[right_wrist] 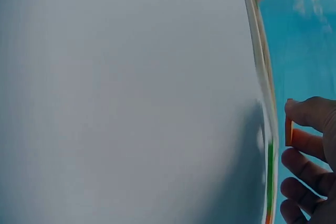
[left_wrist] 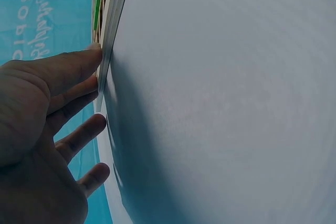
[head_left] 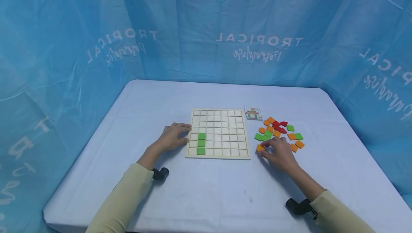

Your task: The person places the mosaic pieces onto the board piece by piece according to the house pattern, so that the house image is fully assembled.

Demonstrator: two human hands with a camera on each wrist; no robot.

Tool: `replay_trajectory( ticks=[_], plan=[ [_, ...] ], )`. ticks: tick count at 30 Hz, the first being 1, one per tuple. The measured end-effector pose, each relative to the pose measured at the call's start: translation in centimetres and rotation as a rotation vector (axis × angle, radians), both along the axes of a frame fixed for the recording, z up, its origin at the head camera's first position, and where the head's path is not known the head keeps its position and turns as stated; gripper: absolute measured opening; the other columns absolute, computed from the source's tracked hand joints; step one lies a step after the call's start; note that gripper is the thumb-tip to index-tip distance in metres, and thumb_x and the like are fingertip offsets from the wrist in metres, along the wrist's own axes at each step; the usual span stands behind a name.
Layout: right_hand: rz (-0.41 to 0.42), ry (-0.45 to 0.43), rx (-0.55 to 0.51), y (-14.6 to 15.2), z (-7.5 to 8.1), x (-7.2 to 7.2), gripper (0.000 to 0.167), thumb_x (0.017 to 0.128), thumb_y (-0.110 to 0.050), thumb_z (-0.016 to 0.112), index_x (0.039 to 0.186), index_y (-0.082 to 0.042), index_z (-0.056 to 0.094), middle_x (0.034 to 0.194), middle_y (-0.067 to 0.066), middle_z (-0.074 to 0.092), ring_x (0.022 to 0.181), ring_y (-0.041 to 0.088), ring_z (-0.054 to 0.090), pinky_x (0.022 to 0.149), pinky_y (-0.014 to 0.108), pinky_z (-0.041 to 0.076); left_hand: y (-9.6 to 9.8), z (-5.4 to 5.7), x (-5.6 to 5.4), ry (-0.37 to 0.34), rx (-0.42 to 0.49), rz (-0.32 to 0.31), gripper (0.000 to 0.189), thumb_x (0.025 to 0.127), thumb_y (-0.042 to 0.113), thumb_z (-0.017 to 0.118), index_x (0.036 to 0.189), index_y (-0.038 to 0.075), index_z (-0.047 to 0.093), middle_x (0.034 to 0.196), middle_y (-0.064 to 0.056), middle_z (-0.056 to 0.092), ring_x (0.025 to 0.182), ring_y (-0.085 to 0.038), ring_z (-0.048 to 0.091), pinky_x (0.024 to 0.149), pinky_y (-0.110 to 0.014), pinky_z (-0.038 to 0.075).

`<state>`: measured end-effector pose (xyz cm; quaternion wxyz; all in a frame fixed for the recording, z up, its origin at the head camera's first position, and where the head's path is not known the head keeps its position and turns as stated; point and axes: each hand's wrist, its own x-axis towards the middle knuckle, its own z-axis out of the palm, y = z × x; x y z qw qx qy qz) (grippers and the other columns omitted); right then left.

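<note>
A square wooden grid board [head_left: 222,158] lies flat at the middle of the table. Three green square tiles [head_left: 201,143] fill cells in its second column from the left, at the near end. Extended fingers of my left hand [head_left: 173,137] touch the board's left edge; in the left wrist view the thumb and fingertips meet the rim [left_wrist: 109,30]. To the right of the board, my right hand [head_left: 279,152] pinches an orange square tile [right_wrist: 288,124] between thumb and index finger. The right wrist view shows this tile held on edge, above the table.
Beyond the right hand lies a loose pile of tiles: orange squares [head_left: 299,144], orange rounds [head_left: 262,130], red pointed pieces [head_left: 282,130] and green pieces [head_left: 290,128]. A small pattern card [head_left: 253,113] sits by the board's far right corner. Blue curtains [head_left: 206,29] surround the white table [head_left: 206,193].
</note>
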<state>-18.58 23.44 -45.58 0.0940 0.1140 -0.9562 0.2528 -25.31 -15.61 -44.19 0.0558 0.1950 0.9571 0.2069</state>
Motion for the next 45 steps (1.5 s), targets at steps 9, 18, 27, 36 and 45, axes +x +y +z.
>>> replay_trajectory(
  ticks=[9,18,27,36,45],
  plan=[
    [0.161,-0.011,-0.054,-8.3,-0.1,-0.8,0.026,0.076,-0.019,0.083,0.099,-0.010,0.074,0.090,-0.002,0.062,0.087,0.018,0.045,0.073,0.034,0.037,0.1,0.2,0.1,0.011,0.007,-0.016,0.049,0.090,0.022,0.068,0.135,0.007,0.055,0.142,-0.006,0.048,0.131,-0.030,0.039,0.105,-0.054,0.026],
    [0.262,0.048,0.004,-12.9,-0.5,-1.7,0.025,0.075,-0.023,0.082,0.096,-0.012,0.074,0.087,-0.003,0.060,0.085,0.018,0.046,0.074,0.036,0.038,0.2,0.3,0.2,0.002,-0.010,-0.004,0.049,0.090,0.023,0.068,0.135,0.007,0.056,0.142,-0.006,0.049,0.131,-0.030,0.039,0.104,-0.053,0.026],
    [0.317,0.070,0.078,-14.7,-0.5,-2.1,0.026,0.076,-0.027,0.082,0.096,-0.014,0.074,0.089,-0.004,0.062,0.084,0.016,0.046,0.073,0.034,0.038,0.2,0.3,0.1,0.000,-0.016,0.001,0.050,0.090,0.023,0.069,0.135,0.007,0.056,0.142,-0.006,0.049,0.131,-0.030,0.039,0.104,-0.053,0.027],
    [0.309,0.030,0.100,-15.0,-0.3,-2.2,0.025,0.076,-0.027,0.082,0.097,-0.015,0.074,0.089,-0.006,0.060,0.085,0.014,0.046,0.074,0.032,0.037,0.1,0.4,0.0,0.013,-0.010,-0.004,0.049,0.089,0.022,0.069,0.134,0.006,0.057,0.141,-0.007,0.050,0.129,-0.031,0.041,0.102,-0.054,0.028],
    [0.305,0.025,0.119,-15.1,-0.3,-2.2,0.025,0.076,-0.026,0.082,0.097,-0.016,0.075,0.089,-0.006,0.058,0.084,0.014,0.044,0.073,0.032,0.036,0.1,0.1,-0.1,0.012,-0.018,0.002,0.049,0.089,0.023,0.069,0.134,0.008,0.056,0.141,-0.006,0.050,0.130,-0.030,0.040,0.103,-0.053,0.028]
  ],
)
